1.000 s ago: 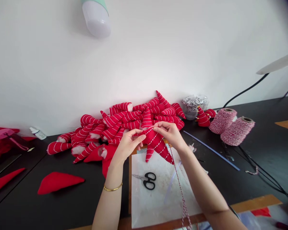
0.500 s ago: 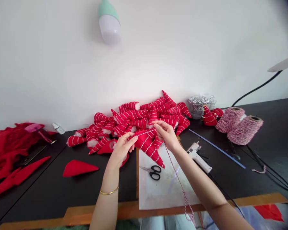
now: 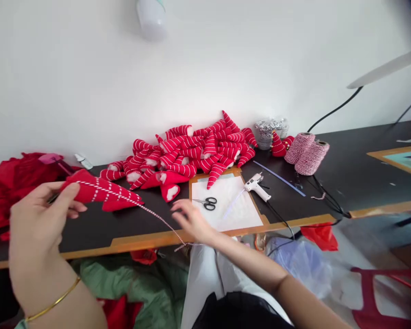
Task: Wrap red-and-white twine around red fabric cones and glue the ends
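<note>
Our left hand [image 3: 37, 219] grips a red striped cloth cone [image 3: 101, 194] above the left of the bench [image 3: 89, 240]. Our right hand [image 3: 192, 221] is open near the bench's near edge, just beside the red-and-white twine [image 3: 157, 222] trailing from the cone.

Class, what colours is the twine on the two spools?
The twine spools are red and white twisted, clearest in the head view.

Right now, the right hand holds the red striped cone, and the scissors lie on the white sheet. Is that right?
No: the head view shows the left hand holding the red striped cone, not the right. The scissors do lie on the white sheet.
</note>
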The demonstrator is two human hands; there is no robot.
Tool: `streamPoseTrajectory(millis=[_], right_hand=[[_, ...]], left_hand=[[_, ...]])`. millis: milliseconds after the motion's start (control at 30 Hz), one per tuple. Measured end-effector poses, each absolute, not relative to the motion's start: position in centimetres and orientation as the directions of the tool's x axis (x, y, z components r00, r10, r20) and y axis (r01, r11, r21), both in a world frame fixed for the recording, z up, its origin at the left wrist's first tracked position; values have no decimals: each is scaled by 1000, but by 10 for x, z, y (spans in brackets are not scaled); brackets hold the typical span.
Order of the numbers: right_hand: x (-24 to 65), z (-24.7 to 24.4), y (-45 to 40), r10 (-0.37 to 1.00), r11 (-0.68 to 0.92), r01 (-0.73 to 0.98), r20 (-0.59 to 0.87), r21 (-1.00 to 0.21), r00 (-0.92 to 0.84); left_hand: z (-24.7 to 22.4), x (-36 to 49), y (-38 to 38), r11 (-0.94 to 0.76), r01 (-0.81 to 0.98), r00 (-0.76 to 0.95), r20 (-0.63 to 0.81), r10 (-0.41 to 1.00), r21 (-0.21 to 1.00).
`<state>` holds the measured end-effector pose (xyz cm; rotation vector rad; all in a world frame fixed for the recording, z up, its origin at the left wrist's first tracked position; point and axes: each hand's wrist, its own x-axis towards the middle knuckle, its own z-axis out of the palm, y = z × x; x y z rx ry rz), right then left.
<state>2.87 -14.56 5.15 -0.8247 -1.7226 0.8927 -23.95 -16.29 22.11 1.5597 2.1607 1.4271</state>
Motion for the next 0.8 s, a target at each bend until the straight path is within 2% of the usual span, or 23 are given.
streamPoseTrajectory(millis=[67, 100, 200, 300, 433, 567, 700, 800], right_hand=[[64, 35, -124, 913, 406, 496, 359, -767, -193], [79, 27, -113, 931, 358, 564, 327, -744, -160], [108, 8, -89, 952, 292, 656, 275, -696, -132], [115, 0, -81, 966, 253, 718, 213, -649, -147], [114, 0, -80, 977, 213, 761, 129, -613, -170], [108, -1, -79, 989, 136, 761, 39, -634, -144], [112, 1, -74, 993, 34, 682, -50, -731, -103], [128, 6, -74, 993, -26, 541, -83, -841, -81]], left_hand=[[214, -227, -170, -65, 638, -434, 429, 792, 767], [207, -217, -171, -93, 591, -439, 417, 795, 801], [178, -181, -166, -169, 429, -312, 321, 894, 887], [146, -147, -162, -226, 287, -265, 304, 915, 931], [116, -118, -162, -245, 224, -239, 297, 924, 943], [100, -99, -161, -273, 94, -266, 289, 920, 957], [92, -81, -159, -315, -17, -201, 306, 931, 949], [89, -71, -160, -272, -91, -200, 250, 947, 958]])
